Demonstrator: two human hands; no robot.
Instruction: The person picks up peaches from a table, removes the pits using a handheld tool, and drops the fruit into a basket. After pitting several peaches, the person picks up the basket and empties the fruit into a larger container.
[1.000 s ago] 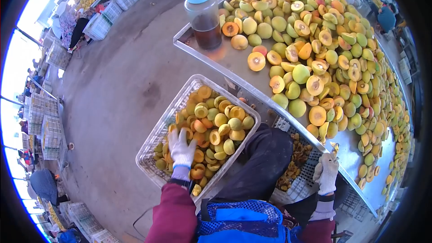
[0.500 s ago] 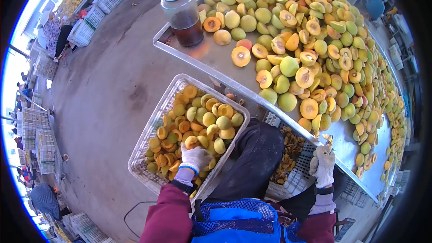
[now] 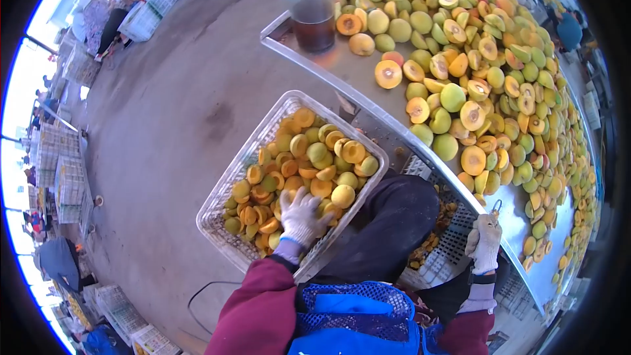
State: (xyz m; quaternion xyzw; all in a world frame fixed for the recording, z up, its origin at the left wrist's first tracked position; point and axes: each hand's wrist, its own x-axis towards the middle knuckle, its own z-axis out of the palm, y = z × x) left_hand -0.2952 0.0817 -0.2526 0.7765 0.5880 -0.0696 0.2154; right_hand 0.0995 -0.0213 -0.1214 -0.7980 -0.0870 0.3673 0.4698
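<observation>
My left hand, in a whitish knit glove, rests on halved yellow peaches in a pale plastic crate. Its fingers are spread, and nothing shows in its grip. My right hand, gloved too, is closed at the metal table's edge. From its top sticks out a small tool with a metal loop tip; the handle is hidden in the fist. On the table lies a large heap of whole-looking and halved peaches, several with stones showing.
A jar of dark liquid with a blue lid stands at the table's corner. Below the table, a second crate holds brownish scraps beside my knee. Stacked crates and other people are along the far left.
My left hand has opened, its fingers spreading over the peaches in the crate. The whole view has shifted, so things appear further right. My right hand still holds the loop-tipped tool.
</observation>
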